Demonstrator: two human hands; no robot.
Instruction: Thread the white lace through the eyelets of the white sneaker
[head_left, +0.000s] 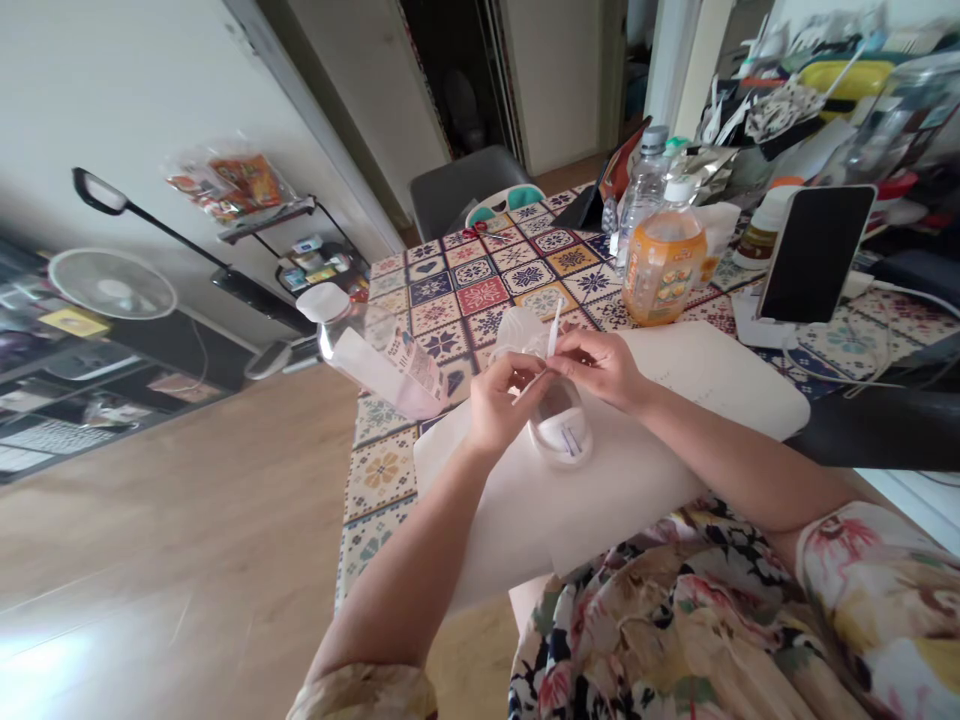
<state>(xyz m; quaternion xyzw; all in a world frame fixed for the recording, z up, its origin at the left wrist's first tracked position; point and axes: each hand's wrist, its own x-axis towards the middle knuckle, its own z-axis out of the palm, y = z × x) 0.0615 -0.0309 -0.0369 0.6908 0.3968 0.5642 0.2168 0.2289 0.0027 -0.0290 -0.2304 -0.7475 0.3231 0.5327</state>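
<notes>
A pale, see-through-looking shoe point(564, 436) lies on a large white sheet point(510, 520), its heel toward me and a white insole with a blue mark showing inside. My left hand point(499, 398) is closed at the shoe's opening, thumb and fingers pinched together. Opposite it, my right hand point(604, 368) pinches at the same spot, fingertips nearly touching the left ones. Between them a narrow white shoelace point(555, 328) sticks up. The toe point(519, 330) shows beyond my fingers. What lies right between the fingertips is mostly hidden.
Left of the sheet, a clear bottle point(390, 375) with a white cap leans over the patterned tablecloth point(480, 297). An orange-labelled bottle point(664, 265) and a phone point(817, 255) on a stand are at the right. Red-handled scissors point(476, 230) lie near a grey chair point(469, 185).
</notes>
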